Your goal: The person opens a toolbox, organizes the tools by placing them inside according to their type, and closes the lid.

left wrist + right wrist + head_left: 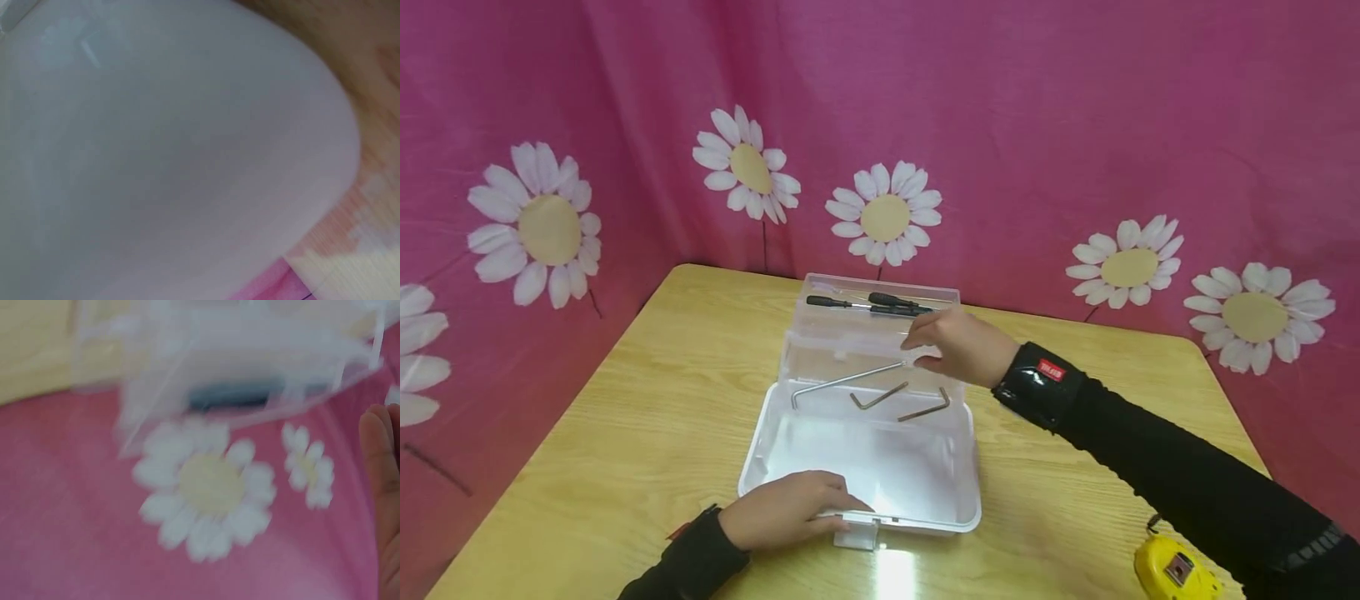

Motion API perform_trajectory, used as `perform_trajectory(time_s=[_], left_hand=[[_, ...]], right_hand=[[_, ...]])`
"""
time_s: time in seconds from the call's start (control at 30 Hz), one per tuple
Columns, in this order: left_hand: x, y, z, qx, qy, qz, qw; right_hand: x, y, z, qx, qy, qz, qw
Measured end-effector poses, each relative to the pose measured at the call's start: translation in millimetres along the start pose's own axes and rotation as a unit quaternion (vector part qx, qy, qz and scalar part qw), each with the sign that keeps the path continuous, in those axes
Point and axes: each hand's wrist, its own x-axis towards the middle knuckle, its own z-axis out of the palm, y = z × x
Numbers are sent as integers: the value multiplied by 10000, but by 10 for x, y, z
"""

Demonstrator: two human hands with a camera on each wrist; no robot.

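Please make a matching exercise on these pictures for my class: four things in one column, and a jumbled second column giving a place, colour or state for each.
Column 1
1. tape measure
2. screwdrivers
3. hex keys
4. left hand

Column 2
A. bent into an L shape
B. at the front edge of the box
C. dark-handled, lying in the far tray
D. yellow, on the table

Right pairs: 1-D, 2-C, 3-A, 4-B

One table [625, 417]. One box [820, 525] holding three hex keys [925, 412] and, toward twelve o'clock, at least two screwdrivers [829, 301]. From its middle: two hands [793, 508], at seven and two; one tape measure [1176, 571], four; six flowers [883, 218], nine to three.
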Motion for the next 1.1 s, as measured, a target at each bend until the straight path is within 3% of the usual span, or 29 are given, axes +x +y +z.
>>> perform_trajectory(time_s=[0.27, 0.4, 0.5, 0.83, 1.1], left_hand=[[-2, -16, 34, -85, 122, 110, 9998], [-6, -7, 29, -134, 130, 138, 9997], [-7, 7, 18, -176, 115, 144, 9997], [-10, 19, 14, -156, 351, 374, 9986], [-10, 24, 10, -201, 292, 293, 9989]], right_hand=[[-710, 358, -461, -542, 966, 736, 9911], [-1110, 560, -538, -684, 1414, 954, 9830], [-1429, 700, -528, -656, 1555, 1405, 9756], [-2411, 1227, -158, -110, 1197, 3391, 9331], [-2923, 1559, 350, 179, 236, 4158, 9090]])
